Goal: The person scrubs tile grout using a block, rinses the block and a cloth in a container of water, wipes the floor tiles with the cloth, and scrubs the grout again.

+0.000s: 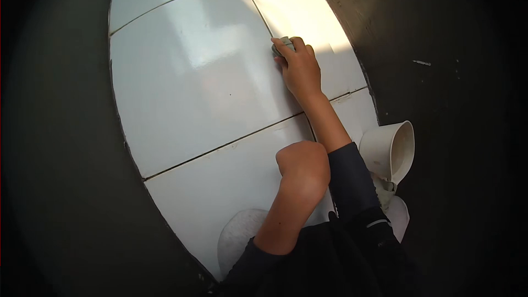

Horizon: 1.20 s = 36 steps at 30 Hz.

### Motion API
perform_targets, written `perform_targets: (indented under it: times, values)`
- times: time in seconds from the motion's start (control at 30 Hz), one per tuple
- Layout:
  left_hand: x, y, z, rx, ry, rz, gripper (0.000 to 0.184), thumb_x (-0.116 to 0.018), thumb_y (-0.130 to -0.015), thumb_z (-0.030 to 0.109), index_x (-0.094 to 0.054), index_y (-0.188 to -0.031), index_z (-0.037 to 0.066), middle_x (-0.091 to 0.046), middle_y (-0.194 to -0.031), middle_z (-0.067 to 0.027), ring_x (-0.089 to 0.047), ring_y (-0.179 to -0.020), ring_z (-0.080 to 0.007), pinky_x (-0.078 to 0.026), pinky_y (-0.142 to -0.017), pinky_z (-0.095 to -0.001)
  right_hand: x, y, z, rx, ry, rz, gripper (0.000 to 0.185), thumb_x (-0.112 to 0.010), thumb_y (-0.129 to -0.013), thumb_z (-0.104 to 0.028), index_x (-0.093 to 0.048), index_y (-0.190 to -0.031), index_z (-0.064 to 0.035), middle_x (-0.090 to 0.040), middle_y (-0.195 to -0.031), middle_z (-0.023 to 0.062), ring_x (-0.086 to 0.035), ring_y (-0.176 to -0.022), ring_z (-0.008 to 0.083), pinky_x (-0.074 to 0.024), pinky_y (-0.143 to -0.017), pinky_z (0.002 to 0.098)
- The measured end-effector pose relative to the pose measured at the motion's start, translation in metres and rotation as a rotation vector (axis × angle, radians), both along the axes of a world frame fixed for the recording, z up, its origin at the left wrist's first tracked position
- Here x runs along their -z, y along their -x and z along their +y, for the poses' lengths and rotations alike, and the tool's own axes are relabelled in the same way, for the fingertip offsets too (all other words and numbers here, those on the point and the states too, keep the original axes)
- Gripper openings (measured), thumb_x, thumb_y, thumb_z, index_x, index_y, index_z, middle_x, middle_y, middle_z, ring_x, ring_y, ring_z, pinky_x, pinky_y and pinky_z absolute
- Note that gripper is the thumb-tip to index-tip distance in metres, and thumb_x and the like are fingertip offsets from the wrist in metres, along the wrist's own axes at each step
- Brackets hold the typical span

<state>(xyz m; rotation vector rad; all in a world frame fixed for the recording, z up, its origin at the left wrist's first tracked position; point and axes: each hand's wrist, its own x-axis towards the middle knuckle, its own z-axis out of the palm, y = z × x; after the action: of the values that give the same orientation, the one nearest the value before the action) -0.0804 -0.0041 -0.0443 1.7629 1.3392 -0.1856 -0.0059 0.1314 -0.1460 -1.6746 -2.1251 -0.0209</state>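
Note:
My right hand [301, 71] reaches forward over the white tiled surface [181, 93]. Its fingers close round a crumpled grey-green cloth or pad [284, 45], pressed near the seam between two tiles; its exact kind is hard to make out. Closer to my body, my left hand [304, 162] is bent at the wrist above the tiles. Its fingers are hidden behind the back of the hand, so whether they hold anything does not show.
A white tub-like container [379, 151] lies tilted at the right edge, with another pale piece [397, 214] below it. A round pale grey shape [236, 239] shows beside my left forearm. Dark floor [440, 104] borders the tiles, and sunlight falls across the far right corner.

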Motion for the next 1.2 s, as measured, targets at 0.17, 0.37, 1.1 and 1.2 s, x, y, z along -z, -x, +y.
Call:
perform_targets:
  times: [0.17,0.37,1.1,1.2]
  values:
    - [-0.010,-0.002,0.006,0.001,0.079,0.048,0.009,-0.065,-0.077,0.010,-0.073,-0.082,0.011,-0.071,-0.084,-0.0059,-0.070,-0.080,-0.0212,-0.052,-0.061,-0.0290,-0.012,-0.032,-0.086,0.022,0.145,0.018,0.044,-0.067,-0.081,-0.008,-0.062,-0.121,-0.0240,-0.057,-0.115,0.0082,-0.055,-0.095,0.0299,-0.0498,-0.080,0.0401]
    - [-0.007,-0.005,-0.003,-0.013,-0.028,-0.006,0.016,-0.058,-0.081,0.013,-0.072,-0.078,0.005,-0.069,-0.075,-0.0134,-0.069,-0.069,-0.0273,-0.053,-0.056,-0.0373,-0.010,-0.020,-0.062,0.022,0.087,0.046,0.042,-0.067,-0.082,-0.007,-0.063,-0.121,-0.0222,-0.057,-0.114,0.0091,-0.054,-0.094,0.0300,-0.0497,-0.081,0.0398]
    - [-0.004,0.001,0.002,-0.004,0.017,0.024,0.018,-0.056,-0.080,0.013,-0.070,-0.076,0.003,-0.068,-0.074,-0.0139,-0.068,-0.068,-0.0294,-0.053,-0.059,-0.0385,-0.005,0.000,-0.002,0.023,0.063,0.047,0.040,-0.068,-0.081,-0.008,-0.064,-0.119,-0.0209,-0.057,-0.113,0.0101,-0.054,-0.094,0.0289,-0.0494,-0.081,0.0390]
    - [-0.005,0.001,0.005,0.006,0.029,0.037,0.020,-0.055,-0.081,0.015,-0.070,-0.075,0.003,-0.068,-0.074,-0.0144,-0.068,-0.069,-0.0293,-0.053,-0.060,-0.0389,-0.008,-0.016,-0.037,-0.011,0.068,0.100,0.041,-0.068,-0.081,-0.009,-0.063,-0.119,-0.0217,-0.057,-0.113,0.0097,-0.055,-0.093,0.0290,-0.0498,-0.080,0.0391]
